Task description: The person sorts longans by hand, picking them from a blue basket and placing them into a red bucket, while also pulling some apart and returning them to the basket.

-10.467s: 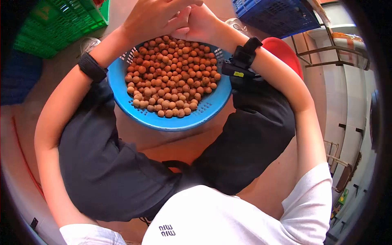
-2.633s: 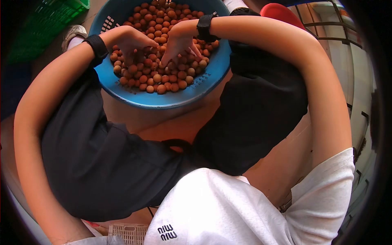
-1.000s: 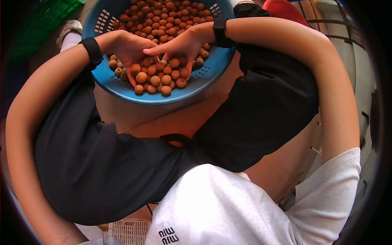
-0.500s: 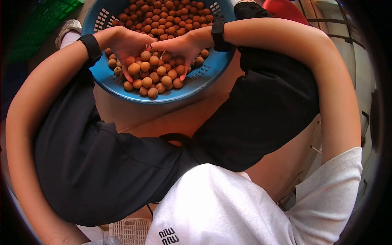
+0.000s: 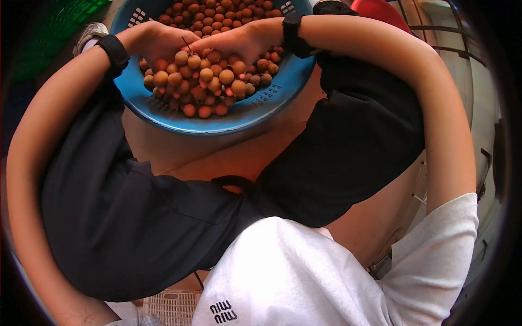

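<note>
Many round brown longans fill a blue plastic basket [image 5: 217, 126] with slotted sides. Near its front rim, a heap of longans [image 5: 205, 74] rests in my two cupped hands. My left hand [image 5: 161, 43] curves round the heap from the left, and my right hand [image 5: 239, 42] from the right. Pink fingertips show between the fruits at the front of the heap. A thin dark stem sticks up near where the hands meet. Most of the fingers are hidden under the longans.
The basket stands on the floor between my legs in black trousers [image 5: 348, 146]. A green crate [image 5: 49, 32] is at the upper left and a red container [image 5: 380, 13] at the upper right. Below, a pale slatted crate [image 5: 173, 308] shows beside my shirt.
Both hands have moved slightly away from me and now hold longans up from the pile. Before, they were spread over the fruit; now fingertips show beneath and between the longans.
</note>
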The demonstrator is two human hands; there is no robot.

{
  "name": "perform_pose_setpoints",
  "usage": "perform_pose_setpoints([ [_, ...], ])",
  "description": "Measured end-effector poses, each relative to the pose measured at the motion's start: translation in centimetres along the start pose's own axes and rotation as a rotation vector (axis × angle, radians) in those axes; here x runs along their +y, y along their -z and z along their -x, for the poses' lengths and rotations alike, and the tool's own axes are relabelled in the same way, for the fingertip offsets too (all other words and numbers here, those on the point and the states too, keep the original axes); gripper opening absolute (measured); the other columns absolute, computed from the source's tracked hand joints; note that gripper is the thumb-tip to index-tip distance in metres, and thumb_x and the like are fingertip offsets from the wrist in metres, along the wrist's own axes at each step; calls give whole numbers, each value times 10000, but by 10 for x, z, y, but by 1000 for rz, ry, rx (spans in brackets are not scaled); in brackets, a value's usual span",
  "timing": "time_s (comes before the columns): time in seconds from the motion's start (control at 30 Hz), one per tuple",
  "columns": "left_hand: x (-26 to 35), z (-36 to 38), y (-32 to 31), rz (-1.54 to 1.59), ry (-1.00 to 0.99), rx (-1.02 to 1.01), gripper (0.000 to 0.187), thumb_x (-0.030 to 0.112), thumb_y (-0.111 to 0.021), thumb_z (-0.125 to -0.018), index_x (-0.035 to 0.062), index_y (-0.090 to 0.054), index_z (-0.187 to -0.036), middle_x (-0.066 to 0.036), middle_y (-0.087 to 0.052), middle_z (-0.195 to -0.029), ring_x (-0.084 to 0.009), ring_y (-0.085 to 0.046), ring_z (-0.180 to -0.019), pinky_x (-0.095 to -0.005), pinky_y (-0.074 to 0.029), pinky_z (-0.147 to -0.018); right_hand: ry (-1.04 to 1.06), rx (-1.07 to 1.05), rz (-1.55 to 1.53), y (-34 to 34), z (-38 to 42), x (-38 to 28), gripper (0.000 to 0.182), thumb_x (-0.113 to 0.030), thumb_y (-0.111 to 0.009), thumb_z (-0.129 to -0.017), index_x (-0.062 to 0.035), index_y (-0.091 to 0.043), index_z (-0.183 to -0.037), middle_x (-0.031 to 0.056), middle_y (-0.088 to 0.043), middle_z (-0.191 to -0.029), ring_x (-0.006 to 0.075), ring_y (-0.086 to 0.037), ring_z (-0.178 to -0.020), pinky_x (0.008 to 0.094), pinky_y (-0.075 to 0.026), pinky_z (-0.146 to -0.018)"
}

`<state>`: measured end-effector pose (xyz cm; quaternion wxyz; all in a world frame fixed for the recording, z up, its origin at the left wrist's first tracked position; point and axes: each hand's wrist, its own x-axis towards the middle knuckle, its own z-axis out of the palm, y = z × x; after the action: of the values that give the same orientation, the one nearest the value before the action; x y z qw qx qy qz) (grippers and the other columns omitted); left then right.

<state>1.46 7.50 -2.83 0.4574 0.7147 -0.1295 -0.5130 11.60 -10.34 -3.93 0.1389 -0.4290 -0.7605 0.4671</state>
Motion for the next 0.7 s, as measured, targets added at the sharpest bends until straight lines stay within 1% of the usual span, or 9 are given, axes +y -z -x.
perform_pose_setpoints([
  [0.03, -4, 1, 6, 112, 34, 10, 766, 113, -752, -553, 104, -374, -1220, -34, -414, -1223, -128, -368, -1140, -272, -296, -977, -167, 26, -299, 5, -1, -4, 1079, -55, -772, -576, -162, -48, -1369, 135, -237, -1357, 286, -205, -1277, 433, -211, -1060],
  [0.13, 9, 7, 10, 684, 172, 77, 436, 310, -518, -776, 121, -423, -1157, -51, -521, -1082, -120, -524, -927, -280, -460, -754, -537, 140, -964, 30, -4, -17, 1069, -46, -759, -594, -180, -39, -1373, 137, -224, -1367, 299, -194, -1280, 448, -212, -1057],
  [0.2, 15, 15, 17, 678, 203, 257, 370, 369, -389, -831, 117, -460, -1093, -67, -576, -975, -130, -597, -755, -267, -516, -560, -56, 180, -69, 41, 4, 26, 1055, -32, -748, -604, -198, -48, -1374, 135, -232, -1366, 303, -199, -1279, 451, -224, -1052],
  [0.23, 44, 24, 7, 738, 221, 346, 362, 390, -347, -845, 93, -484, -1001, -69, -607, -834, -132, -598, -556, -204, -447, -356, 42, 223, 156, 43, 11, 45, 1048, -25, -743, -608, -208, -52, -1375, 134, -236, -1366, 306, -201, -1279, 453, -230, -1049],
  [0.33, 25, 29, 25, 790, 103, 450, 491, 498, -426, -802, 63, -507, -1015, -65, -601, -794, -125, -607, -593, -176, -452, -374, 5, 266, 220, 66, 13, 54, 1005, 24, -721, -602, -216, -119, -1370, 139, -289, -1340, 306, -249, -1262, 456, -264, -1035],
  [0.47, 31, 37, 27, 823, 15, 432, 394, 462, -454, -793, 88, -535, -889, -13, -576, -720, -107, -574, -540, -161, -379, -343, 8, 307, 169, 85, 25, 42, 938, 83, -682, -603, -227, -205, -1349, 124, -348, -1310, 300, -313, -1234, 444, -291, -1024],
  [0.5, 38, 37, 22, 815, 44, 492, 365, 455, -445, -788, 106, -539, -841, 3, -564, -697, -97, -529, -491, -166, -354, -341, -209, 284, -353, 88, 21, 37, 926, 85, -685, -597, -219, -227, -1343, 122, -358, -1303, 293, -317, -1232, 436, -293, -1025],
  [0.67, 49, 47, 35, 913, 30, 525, 351, 397, -433, -791, 81, -560, -875, -11, -572, -700, -97, -526, -502, -181, -406, -365, 104, 404, 279, 108, 35, 15, 884, 59, -715, -574, -153, -288, -1318, 94, -409, -1256, 246, -405, -1159, 362, -330, -1007],
  [0.7, 54, 50, 36, 942, 2, 586, 351, 390, -431, -794, 76, -560, -885, -12, -584, -733, -108, -551, -537, -181, -429, -381, -214, 494, -345, 109, 32, 0, 893, 67, -718, -564, -151, -289, -1316, 90, -416, -1239, 238, -419, -1139, 347, -344, -997],
])
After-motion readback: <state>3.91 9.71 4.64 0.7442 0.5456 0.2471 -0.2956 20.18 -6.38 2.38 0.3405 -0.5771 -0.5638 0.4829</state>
